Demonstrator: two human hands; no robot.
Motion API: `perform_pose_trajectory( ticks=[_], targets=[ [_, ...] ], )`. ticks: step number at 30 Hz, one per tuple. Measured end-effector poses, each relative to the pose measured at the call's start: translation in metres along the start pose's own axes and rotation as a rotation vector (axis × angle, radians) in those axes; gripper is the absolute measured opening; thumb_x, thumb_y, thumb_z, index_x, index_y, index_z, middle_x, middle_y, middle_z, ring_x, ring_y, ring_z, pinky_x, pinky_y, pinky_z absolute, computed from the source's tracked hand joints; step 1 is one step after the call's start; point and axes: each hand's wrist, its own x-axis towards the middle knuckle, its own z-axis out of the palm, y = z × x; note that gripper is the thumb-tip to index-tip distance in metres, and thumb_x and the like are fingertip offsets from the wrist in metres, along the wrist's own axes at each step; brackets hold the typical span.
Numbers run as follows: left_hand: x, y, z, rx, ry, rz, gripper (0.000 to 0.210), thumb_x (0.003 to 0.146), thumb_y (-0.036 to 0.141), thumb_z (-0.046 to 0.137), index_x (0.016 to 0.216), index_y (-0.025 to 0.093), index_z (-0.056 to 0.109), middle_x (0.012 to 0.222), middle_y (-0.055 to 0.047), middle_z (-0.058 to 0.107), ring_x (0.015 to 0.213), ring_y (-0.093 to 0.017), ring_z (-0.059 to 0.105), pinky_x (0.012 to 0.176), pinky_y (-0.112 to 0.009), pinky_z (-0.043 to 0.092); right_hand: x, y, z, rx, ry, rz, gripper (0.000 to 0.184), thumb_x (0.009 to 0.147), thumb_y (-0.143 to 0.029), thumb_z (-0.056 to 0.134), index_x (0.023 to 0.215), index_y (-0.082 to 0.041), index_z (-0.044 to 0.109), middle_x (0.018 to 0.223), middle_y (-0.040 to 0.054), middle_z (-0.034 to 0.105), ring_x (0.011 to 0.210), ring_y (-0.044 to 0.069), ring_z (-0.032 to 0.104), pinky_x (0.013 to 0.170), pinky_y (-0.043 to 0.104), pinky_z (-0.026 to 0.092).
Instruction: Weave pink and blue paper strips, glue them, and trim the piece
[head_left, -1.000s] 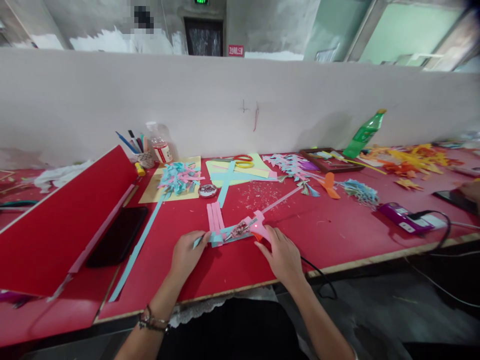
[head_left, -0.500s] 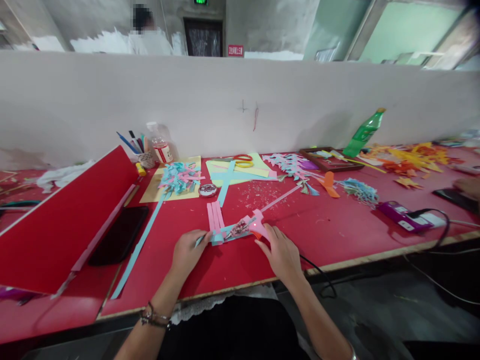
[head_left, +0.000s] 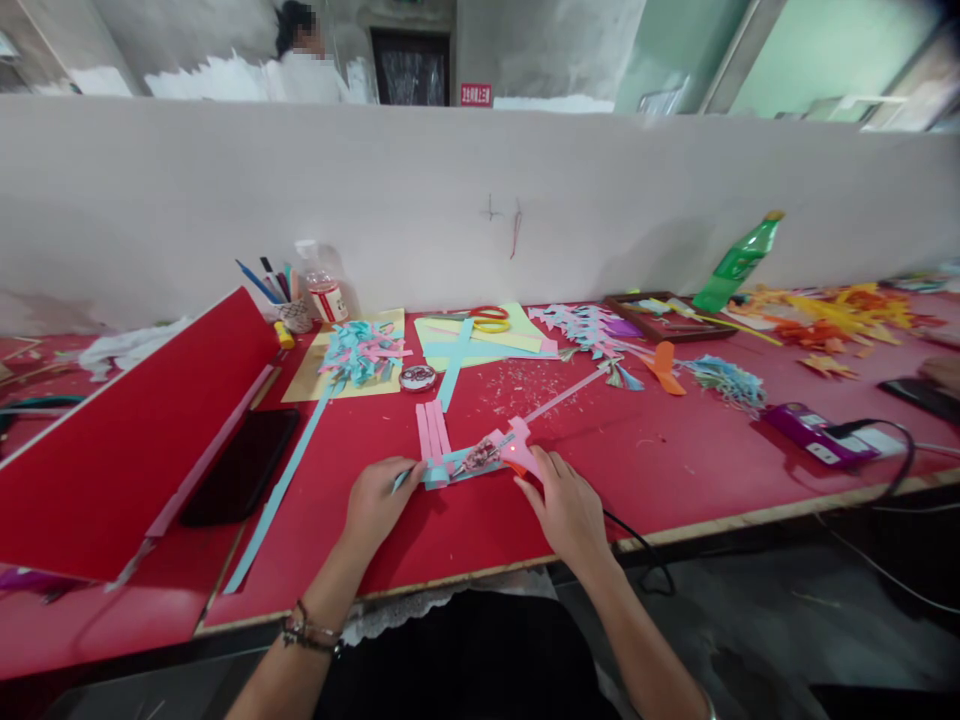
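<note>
While the red table (head_left: 480,550) spreads beneath everything, a red board (head_left: 150,440) tilts up at nine o'clock from the woven pink and blue strips (head_left: 436,470). Between three and four o'clock of these, the right hand (head_left: 568,505) has its fingers curled closed around a pink glue gun (head_left: 525,454), nozzle toward eight. At eight, the left hand (head_left: 375,500) pinches thumb and fingertips together on a blue strip end (head_left: 402,480).

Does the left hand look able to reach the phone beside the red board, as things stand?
Probably yes: only a flat blue strip seems to lie between the left hand and the phone. But the hand pinches woven paper, probably to be released first.
</note>
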Motion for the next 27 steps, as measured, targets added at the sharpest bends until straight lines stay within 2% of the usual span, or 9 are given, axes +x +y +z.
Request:
perform_pose_trajectory(
  ticks=[12,27],
  targets=[
    [0.0007,-0.0028,0.0019,-0.025,0.011,0.017,0.035,0.083,0.038,0.040,0.065,0.016,0.059,0.063,-0.001,0.060,0.059,-0.012,0.052,0.056,-0.020,0.035,0.0004,-0.0012,-0.0036,-0.029,-0.013,0.017,0.035,0.085,-0.033,0.038,0.113,-0.013,0.047,0.099,0.0118,0.059,0.085,0.022,0.056,0.068,0.031,0.043],
    [0.0006,-0.0010,-0.0005,-0.027,-0.005,-0.017,0.036,0.083,0.039,0.040,0.065,0.016,0.060,0.063,-0.001,0.060,0.060,-0.012,0.054,0.057,-0.020,0.037,-0.0050,0.0038,0.0008,-0.069,0.054,0.042,0.033,0.086,-0.032,0.038,0.111,-0.013,0.048,0.096,0.0110,0.060,0.082,0.021,0.056,0.066,0.030,0.043]
  ],
)
